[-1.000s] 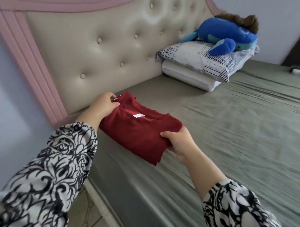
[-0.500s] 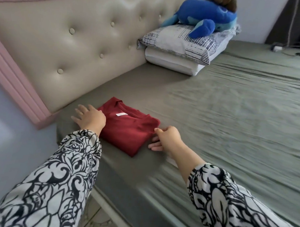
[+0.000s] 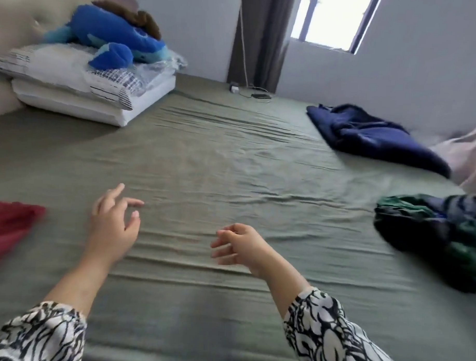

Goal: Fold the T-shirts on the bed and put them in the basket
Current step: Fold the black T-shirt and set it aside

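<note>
- The red T-shirt (image 3: 8,221) is lying at nine o'clock, at the very left edge of what I am seeing, and it is blurry there. Neither of my hands is touching it.
- More clothes are waiting on the green bed (image 3: 232,158). A dark green and blue bundle (image 3: 434,238) is lying at three o'clock, and a navy blue piece (image 3: 373,136) is lying at two o'clock, further from me. I cannot tell for sure that they are T-shirts.
- My left hand (image 3: 113,227) is hanging over the sheet at about eight o'clock. Its fingers are loose and a little spread, holding nothing.
- My right hand (image 3: 240,245) is hanging near the middle, at about six o'clock. Its fingers are softly bent, holding nothing.
- I think I am going for the next piece. To do it well, I am aiming my right hand at the green and blue bundle, because it is the nearer one.
- I am planning to take it by the shoulders, pull it to the bare sheet in front of me, and lay it flat before folding.
- I am not seeing any basket here.
- Pillows (image 3: 80,91) with a blue plush toy (image 3: 115,41) on top are sitting at eleven o'clock, well away from my hands.
</note>
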